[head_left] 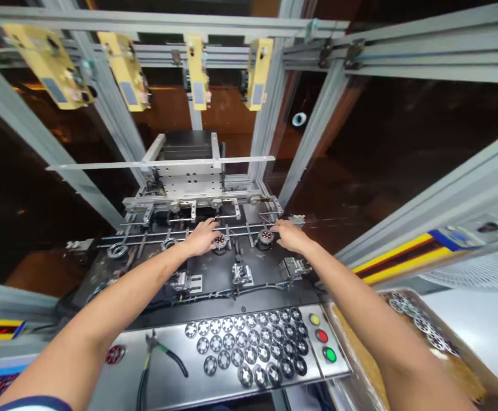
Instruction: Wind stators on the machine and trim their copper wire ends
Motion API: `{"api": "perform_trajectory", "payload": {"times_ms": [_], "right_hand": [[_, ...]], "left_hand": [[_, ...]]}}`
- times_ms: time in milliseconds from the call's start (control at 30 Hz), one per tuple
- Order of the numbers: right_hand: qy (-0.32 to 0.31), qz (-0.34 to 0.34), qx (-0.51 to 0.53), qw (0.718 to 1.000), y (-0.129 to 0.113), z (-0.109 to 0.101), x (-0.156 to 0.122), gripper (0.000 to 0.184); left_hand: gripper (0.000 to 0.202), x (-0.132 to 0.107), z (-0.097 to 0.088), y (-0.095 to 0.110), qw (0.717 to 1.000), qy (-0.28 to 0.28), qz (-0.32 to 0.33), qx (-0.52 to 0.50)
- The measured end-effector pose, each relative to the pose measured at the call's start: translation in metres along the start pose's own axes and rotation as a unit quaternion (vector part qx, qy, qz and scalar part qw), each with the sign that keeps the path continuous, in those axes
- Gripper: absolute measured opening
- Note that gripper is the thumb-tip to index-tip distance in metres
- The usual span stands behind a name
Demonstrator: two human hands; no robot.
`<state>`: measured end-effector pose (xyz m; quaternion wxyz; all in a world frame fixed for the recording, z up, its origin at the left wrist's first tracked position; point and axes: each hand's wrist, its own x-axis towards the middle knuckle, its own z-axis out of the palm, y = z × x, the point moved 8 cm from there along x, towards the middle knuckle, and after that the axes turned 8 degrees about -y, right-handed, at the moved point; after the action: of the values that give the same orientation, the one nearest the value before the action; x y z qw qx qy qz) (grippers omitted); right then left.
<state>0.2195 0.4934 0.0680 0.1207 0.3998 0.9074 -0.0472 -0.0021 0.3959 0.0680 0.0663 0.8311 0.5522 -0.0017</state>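
Both bare arms stretch forward from the lower corners, nearly straight and converging over the black surface of the machine. The left hand is palm down with its wrist almost in line with the forearm; its fingers bend forward and to the right, the thumb side close beside the middle rotor-like part, which sits in a round holder. The right hand comes in from the other side, turned inward at the wrist, its fingers curved leftward just beside the right-hand rotor-like part, seated in its own holder. The fingers of both hands look loosely bent rather than clenched, but whether either set grasps anything is too small to tell.

The left forearm passes above the steel surface, left of a pair of green-and-black pliers. Rows of black-and-silver discs lie between the two arms. The right forearm runs beyond the yellow, red and green push buttons and over a box at the right.
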Motion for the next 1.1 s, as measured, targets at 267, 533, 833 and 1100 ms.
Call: {"api": "perform_trajectory", "payload": {"times_ms": [267, 533, 833, 1100], "right_hand": [[-0.018, -0.03, 0.039, 0.999, 0.0, 0.029, 0.021, 0.028], [-0.056, -0.033, 0.048, 0.997, -0.001, 0.039, 0.028, 0.029], [-0.085, -0.021, 0.055, 0.995, 0.009, 0.051, 0.039, 0.03], [-0.1, -0.041, 0.066, 0.992, 0.012, 0.051, 0.048, 0.026]], "left_hand": [[0.035, 0.017, 0.032, -0.009, 0.995, -0.092, -0.005, 0.036], [0.035, 0.021, 0.05, -0.016, 0.988, -0.15, -0.003, 0.018], [0.031, 0.022, 0.03, -0.013, 0.995, -0.086, 0.011, -0.056], [0.014, -0.049, -0.029, 0.026, 0.989, 0.056, 0.018, -0.138]]}}
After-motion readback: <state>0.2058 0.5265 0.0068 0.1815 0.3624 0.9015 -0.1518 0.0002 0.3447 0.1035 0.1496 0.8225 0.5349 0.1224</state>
